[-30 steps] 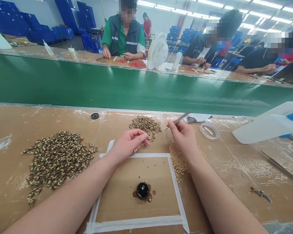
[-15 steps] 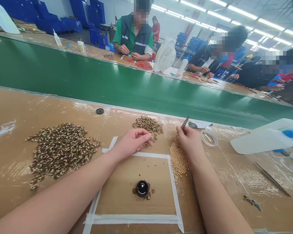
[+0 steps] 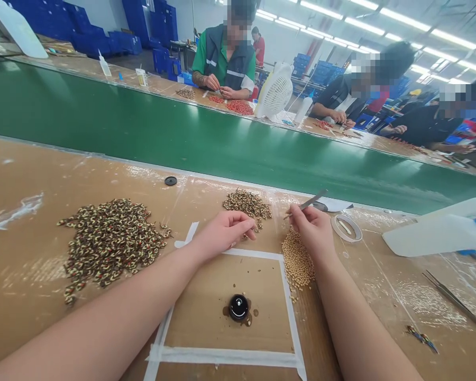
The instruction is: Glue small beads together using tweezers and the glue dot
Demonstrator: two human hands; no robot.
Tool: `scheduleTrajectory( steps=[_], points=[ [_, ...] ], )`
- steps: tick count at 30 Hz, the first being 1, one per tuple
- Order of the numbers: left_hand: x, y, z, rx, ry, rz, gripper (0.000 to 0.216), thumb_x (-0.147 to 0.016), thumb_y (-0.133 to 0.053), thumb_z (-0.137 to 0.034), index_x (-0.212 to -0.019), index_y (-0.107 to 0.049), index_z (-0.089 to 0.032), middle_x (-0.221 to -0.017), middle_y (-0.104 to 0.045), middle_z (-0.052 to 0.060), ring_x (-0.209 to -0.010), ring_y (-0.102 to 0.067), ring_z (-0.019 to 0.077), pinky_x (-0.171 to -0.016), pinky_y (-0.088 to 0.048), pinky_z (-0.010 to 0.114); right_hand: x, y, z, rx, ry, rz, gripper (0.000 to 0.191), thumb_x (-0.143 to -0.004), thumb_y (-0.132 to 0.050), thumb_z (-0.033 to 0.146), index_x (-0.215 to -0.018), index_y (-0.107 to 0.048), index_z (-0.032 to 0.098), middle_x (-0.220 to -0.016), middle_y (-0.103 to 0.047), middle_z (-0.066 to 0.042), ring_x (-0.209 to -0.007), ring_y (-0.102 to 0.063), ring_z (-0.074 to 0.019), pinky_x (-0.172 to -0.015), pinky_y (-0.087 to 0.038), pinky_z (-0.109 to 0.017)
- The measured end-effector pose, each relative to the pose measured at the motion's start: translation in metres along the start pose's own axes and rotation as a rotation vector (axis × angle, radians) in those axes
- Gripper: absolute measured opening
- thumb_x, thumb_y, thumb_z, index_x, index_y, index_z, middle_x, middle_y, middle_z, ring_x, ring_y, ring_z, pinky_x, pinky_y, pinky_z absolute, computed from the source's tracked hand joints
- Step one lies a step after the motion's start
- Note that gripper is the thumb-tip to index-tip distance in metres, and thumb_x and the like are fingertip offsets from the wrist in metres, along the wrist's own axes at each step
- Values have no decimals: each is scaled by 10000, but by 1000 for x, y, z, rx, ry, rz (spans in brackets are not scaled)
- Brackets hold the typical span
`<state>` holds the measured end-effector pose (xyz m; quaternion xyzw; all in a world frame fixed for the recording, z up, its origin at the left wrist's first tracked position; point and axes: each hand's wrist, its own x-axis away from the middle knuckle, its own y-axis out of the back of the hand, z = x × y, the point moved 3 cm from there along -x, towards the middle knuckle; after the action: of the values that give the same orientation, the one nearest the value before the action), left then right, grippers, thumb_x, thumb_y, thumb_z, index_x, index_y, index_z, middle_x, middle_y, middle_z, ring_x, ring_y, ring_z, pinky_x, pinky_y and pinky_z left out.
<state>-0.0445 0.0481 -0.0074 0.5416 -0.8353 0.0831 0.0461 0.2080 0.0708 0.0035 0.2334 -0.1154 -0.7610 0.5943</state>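
My right hand [image 3: 314, 228] is closed around metal tweezers [image 3: 314, 200], whose tips point left, above a pile of small beige beads [image 3: 297, 259]. My left hand [image 3: 229, 230] is curled with thumb and fingers together. Its fingertips are beside a small pile of dark-and-cream patterned pieces [image 3: 246, 202], and whatever they pinch is too small to make out. Below both hands a small round black cup [image 3: 238, 307] with a shiny dark surface stands inside a white tape frame [image 3: 230, 355]. Wet brown spots surround the cup.
A larger pile of patterned pieces [image 3: 113, 241] lies at left. A black lid [image 3: 170, 181] is near the green belt [image 3: 150, 127]. At right are a tape roll [image 3: 346, 228], a white bottle [image 3: 432, 227], more tweezers [image 3: 456, 300] and joined pieces [image 3: 421, 338]. Several people sit across the belt.
The tweezers in my right hand have turned from steep to flatter, and their tips now show at the left. My left hand stays by the small pile. The whole view has shifted slightly.
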Motion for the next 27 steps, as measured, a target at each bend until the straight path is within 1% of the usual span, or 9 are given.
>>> scheduleTrajectory(
  steps=[3, 5, 7, 11, 15, 19, 21, 24, 27],
  points=[
    [0, -1, 0, 32, -7, 37, 346, -1002, -652, -509, -1021, -759, -181, -992, -811, 108, -503, -401, 68, -460, -257, 222, 17, -18, 16, -294, 66, 165, 421, -924, -747, 582, -819, -780, 176, -683, -683, -47, -562, -537, -153, -531, -406, -290],
    [0, -1, 0, 43, -14, 54, 376, -999, -650, -537, -1031, -762, -180, -984, -812, 108, -502, -407, 71, -463, -253, 224, 27, -27, 25, -391, 112, 278, 357, -933, -775, 536, -846, -800, 191, -709, -709, -47, -555, -548, -148, -519, -421, -288],
    [0, 0, 1, 44, -22, 64, 392, -998, -648, -552, -1016, -759, -176, -972, -813, 104, -499, -402, 68, -466, -250, 224, 34, -32, 31, -435, 153, 337, 315, -955, -773, 496, -846, -808, 203, -730, -721, -46, -555, -546, -139, -515, -422, -288],
    [-1, 0, 0, 41, -23, 80, 376, -978, -683, -536, -973, -752, -166, -962, -810, 99, -495, -396, 55, -470, -257, 218, 36, -35, 33, -426, 190, 355, 294, -987, -757, 434, -816, -806, 200, -748, -718, -43, -576, -550, -124, -526, -414, -282],
    [-1, 0, -1, 71, 4, 42, 369, -973, -692, -528, -972, -748, -163, -963, -798, 100, -476, -384, 44, -441, -229, 206, 33, -37, 31, -432, 136, 368, 255, -962, -775, 451, -959, -809, 198, -682, -682, -6, -540, -531, -113, -514, -416, -271],
    [-3, 3, -2, 174, 12, -41, 341, -968, -711, -513, -948, -707, -173, -874, -752, 56, -460, -380, 38, -412, -212, 178, 35, -40, 32, -443, 55, 380, 315, -905, -832, 472, -1037, -738, 202, -648, -638, 30, -534, -530, -115, -505, -426, -262],
    [-4, 5, -2, 262, -5, -107, 351, -961, -721, -520, -892, -660, -181, -779, -696, 17, -443, -360, 36, -398, -202, 165, 37, -41, 34, -440, 43, 389, 337, -930, -790, 518, -1031, -720, 203, -664, -635, 24, -553, -547, -123, -513, -443, -267],
    [-6, 9, -2, 365, -29, -170, 381, -940, -745, -528, -842, -600, -190, -710, -637, -15, -422, -343, 32, -381, -187, 154, 43, -44, 41, -366, 122, 464, 374, -1033, -625, 548, -991, -761, 202, -664, -608, 13, -569, -541, -127, -534, -445, -277],
    [-7, 10, -2, 395, -42, -174, 391, -939, -745, -537, -844, -589, -191, -702, -632, -18, -415, -350, 31, -378, -193, 149, 49, -48, 47, -248, 204, 540, 286, -1028, -651, 452, -974, -801, 215, -715, -664, -6, -601, -560, -130, -575, -458, -287]
  ],
)
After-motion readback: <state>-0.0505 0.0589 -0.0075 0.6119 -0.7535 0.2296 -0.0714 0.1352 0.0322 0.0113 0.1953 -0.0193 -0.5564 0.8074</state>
